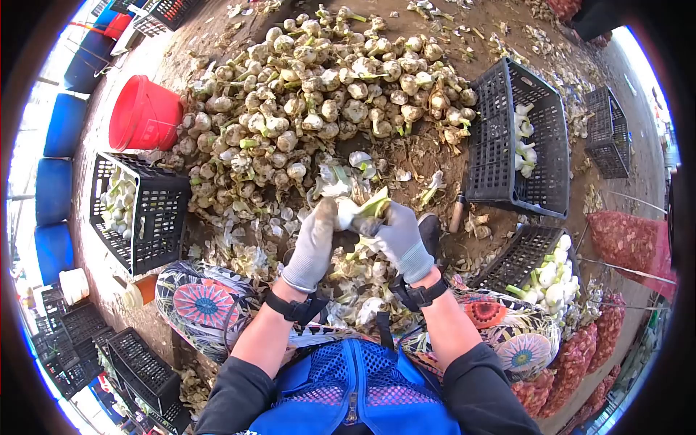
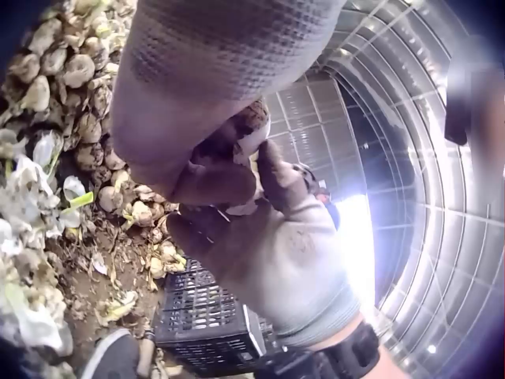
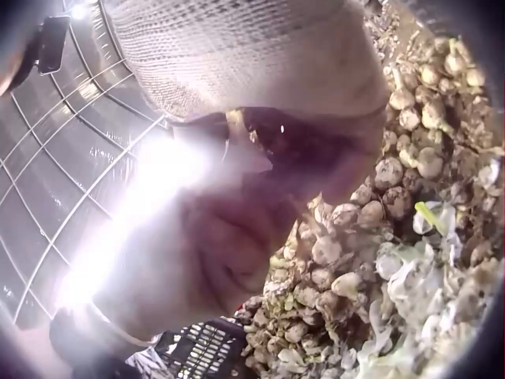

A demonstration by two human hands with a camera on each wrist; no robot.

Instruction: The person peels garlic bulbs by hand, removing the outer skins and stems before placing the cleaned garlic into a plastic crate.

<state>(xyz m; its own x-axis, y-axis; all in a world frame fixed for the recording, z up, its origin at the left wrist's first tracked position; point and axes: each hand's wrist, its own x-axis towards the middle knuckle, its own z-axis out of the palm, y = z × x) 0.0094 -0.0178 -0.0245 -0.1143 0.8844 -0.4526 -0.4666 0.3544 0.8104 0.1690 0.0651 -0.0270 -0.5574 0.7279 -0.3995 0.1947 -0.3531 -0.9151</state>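
Both hands wear pale knitted gloves with dirt on the fingers. In the head view the left hand (image 1: 313, 245) grips a white garlic bulb (image 1: 346, 213) from the left. The right hand (image 1: 397, 236) pinches the bulb's stem end, where pale green leaf skin (image 1: 375, 204) stands up between the hands. The two wrist views show the gloved hands close together, with the bulb mostly hidden by fingers. Below the hands, loose white peelings (image 1: 348, 279) cover the ground between the knees.
A large pile of garlic (image 1: 312, 94) lies ahead. Black crates holding peeled bulbs stand left (image 1: 156, 217), right (image 1: 518, 138) and near the right knee (image 1: 518, 264). A red bucket (image 1: 145, 116) is at the left; a wooden-handled tool (image 1: 457, 214) lies by the right crate.
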